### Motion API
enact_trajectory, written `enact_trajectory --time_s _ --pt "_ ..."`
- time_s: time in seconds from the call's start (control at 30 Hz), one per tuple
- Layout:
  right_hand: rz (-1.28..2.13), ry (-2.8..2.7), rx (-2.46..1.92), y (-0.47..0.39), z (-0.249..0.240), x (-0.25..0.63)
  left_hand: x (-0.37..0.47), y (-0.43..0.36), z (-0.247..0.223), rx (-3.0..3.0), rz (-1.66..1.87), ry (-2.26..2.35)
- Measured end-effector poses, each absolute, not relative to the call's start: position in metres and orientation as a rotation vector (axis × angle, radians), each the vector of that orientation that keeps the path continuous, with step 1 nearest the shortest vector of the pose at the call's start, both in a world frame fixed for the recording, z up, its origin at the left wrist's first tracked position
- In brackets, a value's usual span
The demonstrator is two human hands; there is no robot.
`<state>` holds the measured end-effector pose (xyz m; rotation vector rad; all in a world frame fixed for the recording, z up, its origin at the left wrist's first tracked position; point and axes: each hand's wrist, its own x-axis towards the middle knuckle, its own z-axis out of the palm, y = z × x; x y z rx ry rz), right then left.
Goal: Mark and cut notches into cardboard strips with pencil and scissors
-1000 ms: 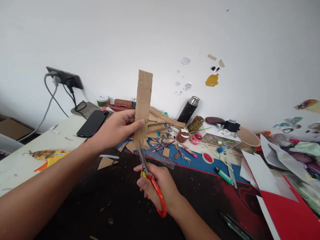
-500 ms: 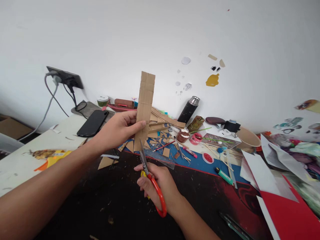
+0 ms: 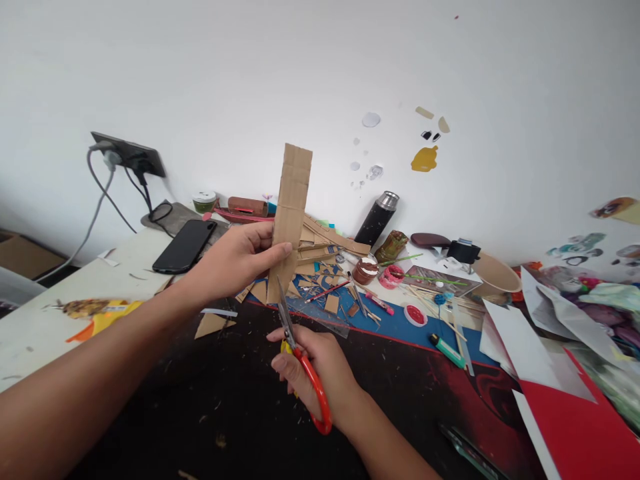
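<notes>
My left hand pinches a long strip of cardboard near its lower end, thumb across the front. The strip stands almost upright, tilted slightly right at the top, with crease lines across it. Below it, my right hand is closed round the red and yellow handles of a pair of scissors. The blades point up and overlap the strip's bottom edge. How far they reach into the cardboard I cannot tell. Behind the strip lies a curved, ribbed cardboard piece, partly hidden.
Cardboard scraps litter a blue mat beyond my hands. A black flask, an open brown paint jar and a green-capped cutter lie farther right. A black phone rests on the left. Papers and a red sheet crowd the right side.
The cardboard strip leans a touch farther right at its top. Both hands keep nearly the same place and grip; the scissors have barely moved.
</notes>
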<state>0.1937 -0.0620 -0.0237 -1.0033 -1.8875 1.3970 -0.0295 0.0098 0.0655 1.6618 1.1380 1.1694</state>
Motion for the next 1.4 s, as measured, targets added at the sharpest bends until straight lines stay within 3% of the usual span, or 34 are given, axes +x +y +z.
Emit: enact_trajectory --time_s 1.4 --pt "1.292 -1.915 -1.07 -0.065 -0.014 0.19 -0.031 0.011 0.066 1.614 1.176 1.219"
